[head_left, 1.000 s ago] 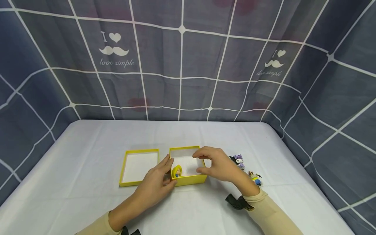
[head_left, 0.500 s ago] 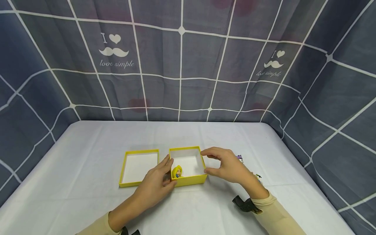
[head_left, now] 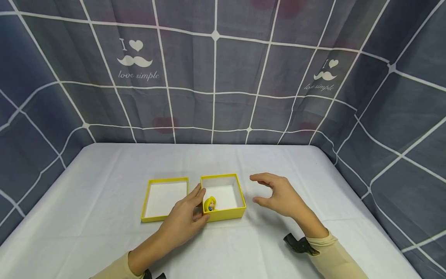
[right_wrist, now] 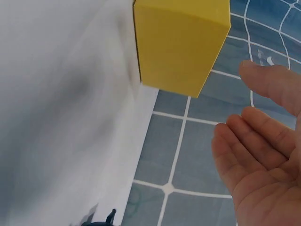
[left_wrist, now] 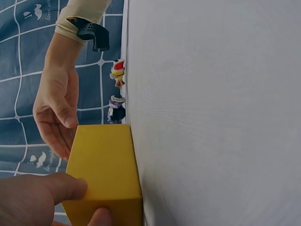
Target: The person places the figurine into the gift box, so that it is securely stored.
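Observation:
A yellow box with a white inside stands uncovered on the table. In its near left corner is a small yellow-haired figurine. My left hand holds the box at that corner, its fingers along the left wall and the thumb on the front wall. To the right of the box, my right hand hovers apart from it, fingers and thumb spread with nothing between them. Two more figurines, one red and yellow and one purple and black, show in the left wrist view; in the head view my right arm hides them.
Left of the box lies its shallow yellow-rimmed lid, white inside facing up. A white cloth covers the table. Grey checked curtains hang behind it and at both sides.
My right hand has drawn back from over the box to the right, across the two figurines there. The left hand, the box and the figurine in it have stayed in place.

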Demonstrator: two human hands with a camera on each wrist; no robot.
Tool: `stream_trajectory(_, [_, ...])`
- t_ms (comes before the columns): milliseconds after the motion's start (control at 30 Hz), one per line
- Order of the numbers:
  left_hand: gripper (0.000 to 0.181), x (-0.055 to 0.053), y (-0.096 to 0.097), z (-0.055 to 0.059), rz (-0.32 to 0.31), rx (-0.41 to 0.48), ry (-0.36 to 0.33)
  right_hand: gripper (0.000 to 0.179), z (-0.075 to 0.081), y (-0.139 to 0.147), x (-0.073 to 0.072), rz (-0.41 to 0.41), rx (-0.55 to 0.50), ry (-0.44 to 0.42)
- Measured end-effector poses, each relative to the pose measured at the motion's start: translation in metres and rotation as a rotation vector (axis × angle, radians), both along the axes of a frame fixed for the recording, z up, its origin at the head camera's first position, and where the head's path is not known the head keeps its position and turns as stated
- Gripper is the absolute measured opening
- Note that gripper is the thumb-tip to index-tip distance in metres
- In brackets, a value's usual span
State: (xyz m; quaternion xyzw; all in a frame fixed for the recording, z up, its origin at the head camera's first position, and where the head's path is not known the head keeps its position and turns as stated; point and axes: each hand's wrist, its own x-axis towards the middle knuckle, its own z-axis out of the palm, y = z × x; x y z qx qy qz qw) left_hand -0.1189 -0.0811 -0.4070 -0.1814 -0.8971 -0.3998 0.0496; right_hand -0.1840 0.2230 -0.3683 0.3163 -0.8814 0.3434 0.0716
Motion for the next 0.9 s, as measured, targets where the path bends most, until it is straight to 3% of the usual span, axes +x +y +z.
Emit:
stream_trajectory(700, [0.07,-0.001,-0.001,-0.001,0.006,-0.016,0.029,0.062,-0.012,0.031,-0.006,-0.135,-0.004,-0.045])
stream_trajectory(900, [0.07,-0.001,0.0,0.0,0.001,0.012,-0.002,0.063,-0.017,0.043,-0.009,-0.143,0.0,-0.072])
